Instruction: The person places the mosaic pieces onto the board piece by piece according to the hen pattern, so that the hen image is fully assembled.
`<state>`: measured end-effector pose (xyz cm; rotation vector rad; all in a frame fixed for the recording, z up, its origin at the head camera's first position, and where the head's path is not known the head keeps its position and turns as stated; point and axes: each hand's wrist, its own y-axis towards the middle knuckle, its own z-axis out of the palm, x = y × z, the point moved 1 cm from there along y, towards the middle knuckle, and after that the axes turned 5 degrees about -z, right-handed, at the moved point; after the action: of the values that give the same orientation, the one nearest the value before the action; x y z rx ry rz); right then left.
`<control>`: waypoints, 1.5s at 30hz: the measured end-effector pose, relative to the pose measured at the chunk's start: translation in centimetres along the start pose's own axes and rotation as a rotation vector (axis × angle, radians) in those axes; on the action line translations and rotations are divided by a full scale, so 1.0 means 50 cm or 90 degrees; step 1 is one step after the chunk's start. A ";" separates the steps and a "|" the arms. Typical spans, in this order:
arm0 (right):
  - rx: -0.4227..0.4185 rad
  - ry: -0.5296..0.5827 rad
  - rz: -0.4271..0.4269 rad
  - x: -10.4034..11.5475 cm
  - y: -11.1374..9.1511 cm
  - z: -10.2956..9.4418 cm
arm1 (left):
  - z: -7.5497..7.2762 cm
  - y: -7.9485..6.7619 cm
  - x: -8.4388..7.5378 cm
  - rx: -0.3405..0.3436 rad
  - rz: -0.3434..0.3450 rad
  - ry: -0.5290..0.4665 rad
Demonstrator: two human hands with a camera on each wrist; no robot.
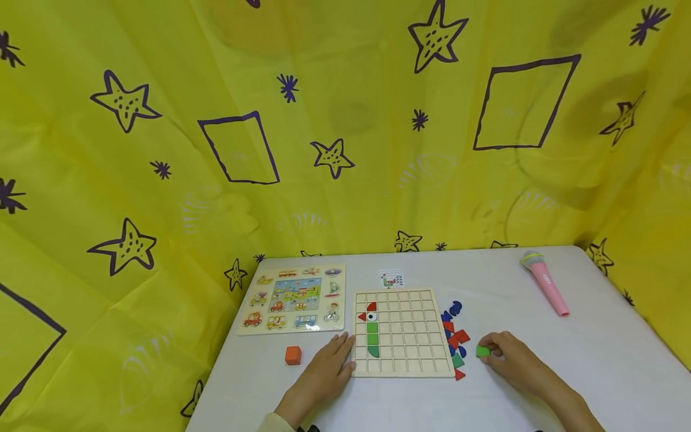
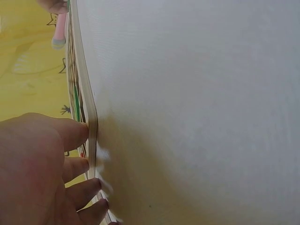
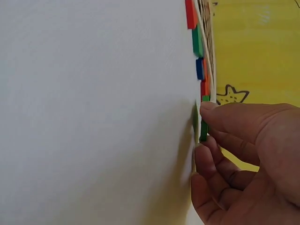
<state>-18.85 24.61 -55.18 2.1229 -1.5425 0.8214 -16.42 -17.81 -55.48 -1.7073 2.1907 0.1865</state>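
Note:
A wooden grid board (image 1: 399,336) lies on the white table. Down its left side run a red piece, a red triangle, a white tile with a dark eye, green squares and a green curved piece. My left hand (image 1: 326,367) rests against the board's left edge, fingers extended; in the left wrist view the thumb (image 2: 77,133) touches the board's side. Right of the board, my right hand (image 1: 510,360) pinches a green square tile (image 1: 483,351) between thumb and fingers. The right wrist view shows that green tile (image 3: 204,124) edge-on, close over the table.
Loose red, blue and green pieces (image 1: 457,337) lie along the board's right edge. Behind the board is a small pattern card (image 1: 391,279). A vehicle picture puzzle (image 1: 254,306) and an orange cube (image 1: 293,355) are to the left. A pink microphone (image 1: 547,285) lies back right.

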 end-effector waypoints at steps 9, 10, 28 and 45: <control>-0.021 0.025 -0.003 0.068 0.041 0.027 | -0.002 -0.001 -0.001 0.001 0.002 0.003; -0.020 0.032 -0.003 0.077 0.048 0.033 | -0.002 -0.001 -0.001 0.001 0.002 0.004; -0.032 -0.031 -0.089 0.238 0.130 0.167 | -0.007 -0.002 -0.005 0.009 -0.005 -0.004; 0.024 -0.060 -0.141 0.288 0.148 0.212 | -0.003 0.001 0.000 0.013 -0.010 -0.005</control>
<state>-20.20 5.33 -53.88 2.3379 -1.3139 0.6884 -16.48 -17.84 -55.35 -1.7107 2.1656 0.1660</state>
